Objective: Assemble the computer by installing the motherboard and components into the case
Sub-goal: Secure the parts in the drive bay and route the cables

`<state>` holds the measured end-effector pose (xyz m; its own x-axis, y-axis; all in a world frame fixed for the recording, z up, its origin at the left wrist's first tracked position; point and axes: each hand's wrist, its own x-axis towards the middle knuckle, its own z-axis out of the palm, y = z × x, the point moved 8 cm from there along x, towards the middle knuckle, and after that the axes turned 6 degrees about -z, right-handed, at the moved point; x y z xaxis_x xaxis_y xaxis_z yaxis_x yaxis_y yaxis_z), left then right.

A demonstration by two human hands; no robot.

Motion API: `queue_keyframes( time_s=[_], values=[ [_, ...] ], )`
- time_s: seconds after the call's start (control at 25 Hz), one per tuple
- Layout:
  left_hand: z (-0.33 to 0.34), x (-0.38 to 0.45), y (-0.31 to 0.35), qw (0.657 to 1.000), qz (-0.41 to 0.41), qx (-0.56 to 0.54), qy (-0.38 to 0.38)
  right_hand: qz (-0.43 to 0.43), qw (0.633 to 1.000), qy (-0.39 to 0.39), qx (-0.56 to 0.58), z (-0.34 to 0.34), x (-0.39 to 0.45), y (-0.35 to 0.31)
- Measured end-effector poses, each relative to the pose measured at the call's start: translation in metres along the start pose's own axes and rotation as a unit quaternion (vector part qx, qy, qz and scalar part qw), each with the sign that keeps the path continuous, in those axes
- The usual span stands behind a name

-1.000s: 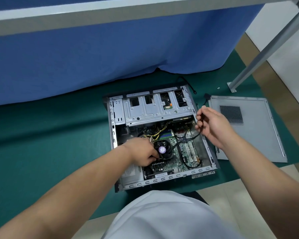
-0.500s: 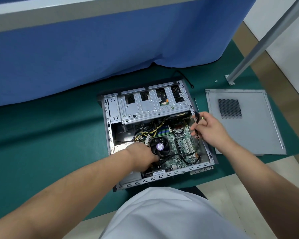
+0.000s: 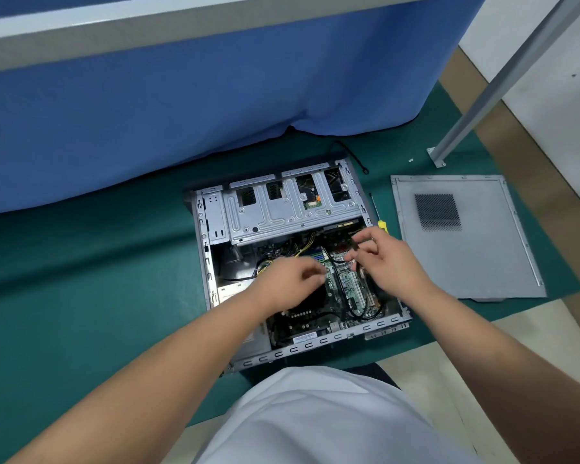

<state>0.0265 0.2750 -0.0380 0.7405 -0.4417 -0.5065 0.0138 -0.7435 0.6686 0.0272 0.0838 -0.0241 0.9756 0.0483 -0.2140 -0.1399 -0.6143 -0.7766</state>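
Grey steel formed the open computer case [image 3: 215,229], which lay on its side on a green floor mat [image 3: 81,279] with a blue cloth [image 3: 148,112] hanging beyond it. Inside the case, the green motherboard [image 3: 335,289] already sat in place, with yellow and black wiring [image 3: 282,259] bundled at its far left and a drive cage [image 3: 292,212] across the far end. The person's right hand [image 3: 385,262] hovered over the board's right side, its grip pinched on a thin black cable [image 3: 359,283] that looped down toward the near edge. The left hand [image 3: 288,279], blurred, reached over the middle of the board with fingers loosely curled; whether it held anything could not be told. The removed side panel [image 3: 462,236] lay flat on the mat to the right, and a yellow-handled screwdriver [image 3: 379,219] rested between panel and case. Judging by this, the board was mounted, while cabling seemed unfinished and the panel was not yet refitted.
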Motion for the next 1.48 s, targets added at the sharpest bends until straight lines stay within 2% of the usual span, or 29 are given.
queue_keyframes(
  time_s=[0.08,0.12,0.28,0.4,0.52,0.84,1.04,1.16,1.28,1.48],
  values=[
    [-0.004,0.003,0.010,0.977,-0.035,-0.205,0.052,-0.009,0.999,0.031,-0.018,0.000,-0.001,-0.007],
    [-0.003,0.004,0.014,0.959,-0.051,-0.271,0.072,-0.012,0.999,0.043,-0.029,0.001,-0.001,-0.011],
    [0.004,0.011,0.010,0.901,-0.099,-0.400,0.134,-0.032,0.995,0.078,-0.049,0.007,-0.004,-0.022],
    [0.007,0.013,0.002,0.868,-0.110,-0.465,0.136,-0.066,0.993,0.088,-0.037,0.010,-0.010,-0.028],
    [0.006,0.011,-0.006,0.855,-0.122,-0.487,0.129,-0.069,0.992,0.105,0.018,0.005,-0.015,-0.029],
    [0.003,-0.007,0.002,0.867,-0.093,-0.470,0.140,-0.106,0.989,0.105,0.005,-0.004,-0.025,-0.049],
    [0.016,0.017,0.011,0.869,-0.099,-0.472,0.113,-0.156,0.978,0.082,-0.109,-0.016,-0.010,-0.045],
    [0.028,0.035,0.018,0.857,-0.120,-0.492,0.098,-0.193,0.959,0.065,-0.198,-0.024,-0.004,-0.035],
    [0.040,0.048,0.025,0.840,-0.149,-0.514,0.094,-0.216,0.947,0.038,-0.234,-0.027,0.006,-0.024],
    [0.052,0.069,0.031,0.775,-0.203,-0.587,0.112,-0.224,0.941,0.013,-0.254,-0.027,0.038,-0.011]
  ],
)
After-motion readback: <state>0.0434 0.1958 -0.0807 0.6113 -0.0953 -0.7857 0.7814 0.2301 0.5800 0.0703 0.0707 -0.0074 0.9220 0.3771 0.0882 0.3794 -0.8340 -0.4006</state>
